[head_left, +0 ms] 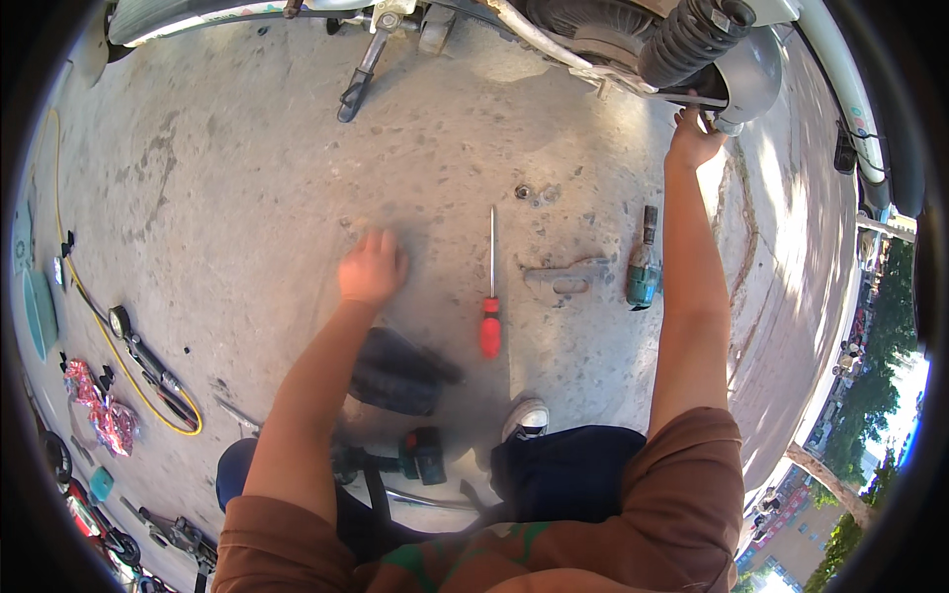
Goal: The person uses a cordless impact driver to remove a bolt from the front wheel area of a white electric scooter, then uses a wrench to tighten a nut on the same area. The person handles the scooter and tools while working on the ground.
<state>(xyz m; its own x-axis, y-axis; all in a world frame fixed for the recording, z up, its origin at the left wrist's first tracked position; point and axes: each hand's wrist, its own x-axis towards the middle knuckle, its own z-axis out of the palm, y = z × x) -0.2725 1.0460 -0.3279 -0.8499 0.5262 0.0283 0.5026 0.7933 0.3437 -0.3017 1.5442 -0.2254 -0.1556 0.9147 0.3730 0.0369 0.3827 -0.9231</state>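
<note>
My right hand reaches up to the underside of a scooter, at the edge of a rounded grey cover. Its fingertips are partly hidden there, beside a thin metal rod and below a black coil-spring shock absorber. My left hand is blurred over the concrete, fingers close together; whether it holds anything is unclear. Between my arms lies a red-handled screwdriver. To its right are a worn metal bracket and a green-bodied power tool. A nut and another small round part lie above them.
A dark moulded piece and a cordless power tool lie near my legs. At left are a tyre inflator gauge with a yellow hose, a teal basin and red wrappers. The scooter's kickstand juts down.
</note>
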